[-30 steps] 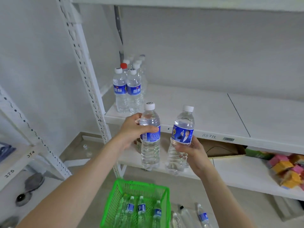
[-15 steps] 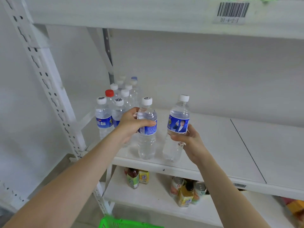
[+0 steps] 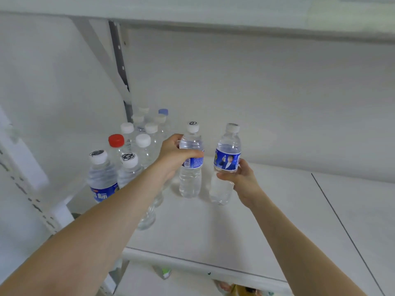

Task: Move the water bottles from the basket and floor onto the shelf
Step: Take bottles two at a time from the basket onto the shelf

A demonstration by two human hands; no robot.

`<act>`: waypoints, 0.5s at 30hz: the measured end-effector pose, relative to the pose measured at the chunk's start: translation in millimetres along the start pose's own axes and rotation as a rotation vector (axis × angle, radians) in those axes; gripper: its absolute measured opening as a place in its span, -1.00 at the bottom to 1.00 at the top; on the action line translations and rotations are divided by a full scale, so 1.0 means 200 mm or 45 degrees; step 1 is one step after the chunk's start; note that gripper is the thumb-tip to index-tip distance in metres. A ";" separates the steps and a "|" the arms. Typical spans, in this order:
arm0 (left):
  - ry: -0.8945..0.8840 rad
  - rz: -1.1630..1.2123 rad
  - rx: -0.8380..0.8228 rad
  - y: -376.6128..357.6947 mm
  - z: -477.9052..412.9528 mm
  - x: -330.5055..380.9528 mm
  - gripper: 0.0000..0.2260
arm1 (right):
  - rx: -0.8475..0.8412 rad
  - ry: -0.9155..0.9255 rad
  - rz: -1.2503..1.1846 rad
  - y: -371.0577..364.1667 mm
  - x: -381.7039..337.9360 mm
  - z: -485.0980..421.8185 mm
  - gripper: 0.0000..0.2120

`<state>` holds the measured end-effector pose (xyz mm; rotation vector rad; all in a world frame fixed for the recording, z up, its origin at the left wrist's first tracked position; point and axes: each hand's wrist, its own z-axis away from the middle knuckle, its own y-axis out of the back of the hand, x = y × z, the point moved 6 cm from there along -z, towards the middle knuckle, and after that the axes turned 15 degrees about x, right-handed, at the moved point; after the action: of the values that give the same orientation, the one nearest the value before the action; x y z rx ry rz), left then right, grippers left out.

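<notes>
Both bottles have come farther in over the shelf (image 3: 267, 221) than half a second ago, now well back from its front edge. Left hand (image 3: 174, 155) wraps fingers and thumb around the label of the left bottle (image 3: 190, 182); right hand (image 3: 240, 178) grips the right bottle (image 3: 227, 150) just under its blue label. Each stands upright, white cap up, base at or just above the white board; I cannot tell which. Just left of the left hand, a cluster of stocked bottles (image 3: 143, 144) fills the shelf's corner, one with a red cap (image 3: 116, 140), two front ones with scribbled caps (image 3: 98, 155).
</notes>
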<state>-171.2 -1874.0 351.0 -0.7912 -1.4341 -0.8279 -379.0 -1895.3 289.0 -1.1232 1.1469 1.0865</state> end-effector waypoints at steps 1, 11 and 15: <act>-0.001 0.005 0.013 -0.02 -0.03 -0.01 -0.55 | 0.013 0.001 0.000 -0.01 0.01 -0.04 -0.34; 0.003 0.043 0.058 -0.10 -0.13 -0.11 -0.51 | 0.052 0.066 0.074 -0.06 0.09 -0.26 -0.40; -0.011 0.065 0.056 -0.11 -0.12 -0.13 -0.53 | 0.033 0.077 0.058 -0.05 0.12 -0.28 -0.38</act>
<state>-176.8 -1906.4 324.8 -0.7955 -1.4290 -0.7522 -372.5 -1951.1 261.7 -1.1212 1.2356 1.0761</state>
